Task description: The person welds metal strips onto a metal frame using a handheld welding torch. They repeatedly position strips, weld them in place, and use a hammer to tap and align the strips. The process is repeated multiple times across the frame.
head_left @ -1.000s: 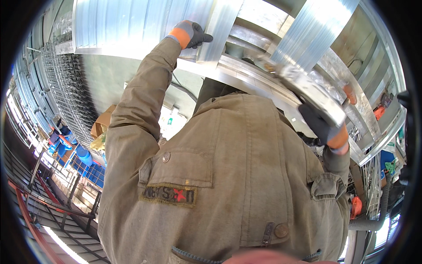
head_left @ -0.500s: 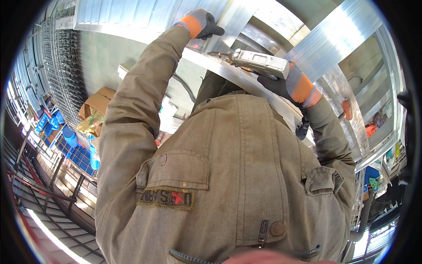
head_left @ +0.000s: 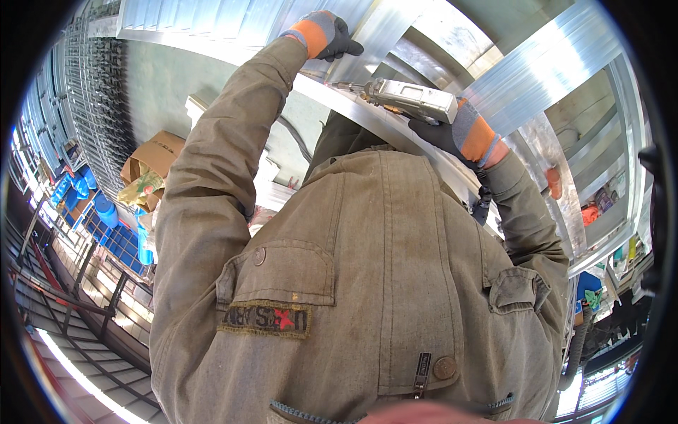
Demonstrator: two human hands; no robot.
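My left hand (head_left: 323,37), in a grey and orange glove with dark fingers, rests on the pale ribbed metal panel (head_left: 212,21) beside a flat metal strip (head_left: 371,35). Its fingers are curled; whatever they hold, if anything, is hidden. My right hand (head_left: 466,134), gloved alike, is closed around a silver-grey hand-held power tool (head_left: 417,99). The tool's narrow nose points left, its tip close to the frame's near metal rail (head_left: 353,109), below my left hand. Whether the tip touches the rail I cannot tell.
Another wide ribbed metal strip (head_left: 544,53) crosses the frame on the right. Stacked wire mesh (head_left: 99,92) stands at the left, with a cardboard box (head_left: 152,152) and a blue container (head_left: 106,210) nearer me. An orange object (head_left: 553,182) lies right of my right hand.
The tool and my right hand have shifted slightly left. My left hand keeps almost the same place and shape.
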